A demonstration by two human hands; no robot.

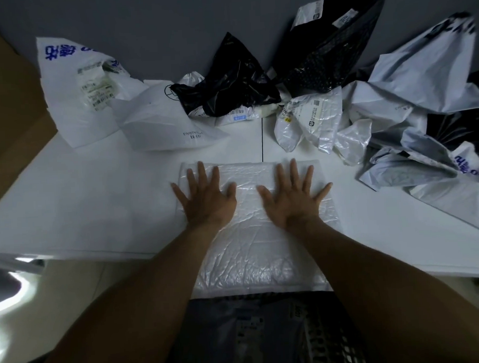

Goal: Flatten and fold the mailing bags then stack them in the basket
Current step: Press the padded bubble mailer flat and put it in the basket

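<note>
A: Where is the white padded bag [252, 252] lying right now?

B: It is lying on the tabletop [96, 201] straight in front of the person, its long axis running away from the body. The near end is hanging over the tabletop's edge, above what seems to be the dark mesh basket [333, 344].

A: And the hands?

B: Both are pressing flat on the far half. The left hand [206, 202] is sitting close to the bag's left edge and the right hand [294, 201] close to its right edge, side by side and apart. The fingers [201, 173] are lying straight and spread wide, pinching nothing, their tips pointing at the far short edge and nearly reaching it.

A: So which hand is nearer for the fold?

B: Neither; they are matching. I am judging that the crease is going to run across the short way, so the far edge, just beyond the tips, is the one to bring back toward the body.

A: And the rest?

B: The crumpled bags [228, 80] are waiting along the back, well apart from the hands.
</note>
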